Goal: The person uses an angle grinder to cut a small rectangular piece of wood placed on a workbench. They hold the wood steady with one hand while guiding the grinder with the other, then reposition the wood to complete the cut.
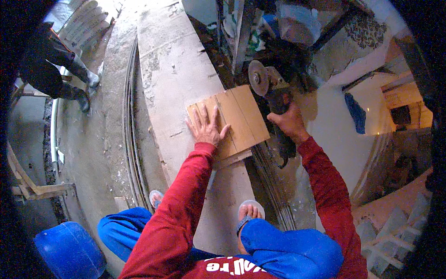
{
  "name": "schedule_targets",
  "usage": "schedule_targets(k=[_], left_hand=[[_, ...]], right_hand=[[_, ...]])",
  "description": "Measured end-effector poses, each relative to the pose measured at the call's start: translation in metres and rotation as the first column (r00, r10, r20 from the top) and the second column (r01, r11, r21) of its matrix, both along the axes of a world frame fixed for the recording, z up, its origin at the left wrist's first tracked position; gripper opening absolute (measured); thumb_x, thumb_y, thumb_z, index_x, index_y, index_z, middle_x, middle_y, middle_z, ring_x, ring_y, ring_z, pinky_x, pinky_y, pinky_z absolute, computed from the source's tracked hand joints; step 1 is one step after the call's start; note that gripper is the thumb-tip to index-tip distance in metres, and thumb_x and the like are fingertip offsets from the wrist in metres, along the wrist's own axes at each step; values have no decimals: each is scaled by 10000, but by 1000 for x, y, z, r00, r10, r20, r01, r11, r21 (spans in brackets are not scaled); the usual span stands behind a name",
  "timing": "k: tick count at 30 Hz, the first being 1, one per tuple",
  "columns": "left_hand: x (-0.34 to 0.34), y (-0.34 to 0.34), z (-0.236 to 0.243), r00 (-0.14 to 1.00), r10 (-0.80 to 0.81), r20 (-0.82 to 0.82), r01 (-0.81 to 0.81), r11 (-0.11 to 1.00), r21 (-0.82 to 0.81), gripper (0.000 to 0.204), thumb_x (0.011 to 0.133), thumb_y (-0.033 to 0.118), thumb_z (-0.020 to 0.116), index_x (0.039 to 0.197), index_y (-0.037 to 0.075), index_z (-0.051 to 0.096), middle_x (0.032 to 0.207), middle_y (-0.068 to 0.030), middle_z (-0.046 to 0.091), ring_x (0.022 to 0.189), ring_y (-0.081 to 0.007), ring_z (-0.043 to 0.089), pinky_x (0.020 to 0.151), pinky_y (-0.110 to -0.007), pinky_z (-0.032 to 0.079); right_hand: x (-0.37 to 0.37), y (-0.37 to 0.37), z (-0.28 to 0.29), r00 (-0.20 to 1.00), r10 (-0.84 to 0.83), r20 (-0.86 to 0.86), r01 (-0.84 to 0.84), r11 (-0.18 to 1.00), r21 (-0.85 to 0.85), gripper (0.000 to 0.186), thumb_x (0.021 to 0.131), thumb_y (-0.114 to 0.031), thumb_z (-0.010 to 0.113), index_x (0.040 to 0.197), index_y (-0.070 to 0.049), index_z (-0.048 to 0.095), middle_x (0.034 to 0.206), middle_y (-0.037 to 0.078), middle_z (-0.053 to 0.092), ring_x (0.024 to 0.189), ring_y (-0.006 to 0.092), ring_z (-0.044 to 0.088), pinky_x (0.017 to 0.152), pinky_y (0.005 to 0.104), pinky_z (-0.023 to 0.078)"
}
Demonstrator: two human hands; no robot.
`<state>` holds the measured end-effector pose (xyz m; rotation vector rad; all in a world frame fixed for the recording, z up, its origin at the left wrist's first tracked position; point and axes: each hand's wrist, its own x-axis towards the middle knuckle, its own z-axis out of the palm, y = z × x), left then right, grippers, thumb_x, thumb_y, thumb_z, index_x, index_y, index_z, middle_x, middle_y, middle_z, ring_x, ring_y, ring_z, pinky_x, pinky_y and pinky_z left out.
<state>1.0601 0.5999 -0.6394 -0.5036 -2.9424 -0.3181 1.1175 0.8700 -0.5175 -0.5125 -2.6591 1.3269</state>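
Observation:
A tan square tile [239, 116] with dark lines across it lies tilted on a long pale board [174, 60]. My left hand [207, 128] rests flat on the tile's left part, fingers spread. To the right of the tile, my right hand [289, 120] is wrapped round the body of an angle grinder [277, 100]. Its round cutting disc [258, 77] points away from me, close to the tile's far right corner. Whether the disc touches the tile or is spinning, I cannot tell. Another flat piece [233, 159] shows under the tile's near edge.
Long thin rods [133, 125] run along the board's left side, and more rods [274, 186] lie at its right. A person in boots [81, 72] stands at the far left, near stacked sacks [86, 25]. A blue drum [69, 251] is at the near left. My sandalled foot [250, 211] is by the board.

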Motion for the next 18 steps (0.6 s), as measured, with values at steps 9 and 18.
schedule_targets(k=[9, 18], left_hand=[[59, -9, 46, 922, -354, 155, 358, 934, 3, 1021, 705, 830, 532, 1520, 260, 304, 1609, -166, 115, 1472, -449, -8, 1053, -763, -18], [88, -7, 40, 889, -436, 144, 434, 900, 43, 700, 888, 362, 548, 1524, 233, 287, 1597, -153, 184, 1466, -444, 114, 1062, -767, 84]], right_hand=[[-6, 14, 41, 986, -27, -167, 34, 999, 40, 642, 647, -171, 797, 1189, 16, 509, 1026, 98, 623, 956, 237, 599, 869, 358, 486], [-17, 14, 39, 982, -26, -190, 42, 996, 78, 579, 625, -168, 803, 1137, -21, 575, 995, 99, 648, 908, 240, 616, 827, 371, 502]])
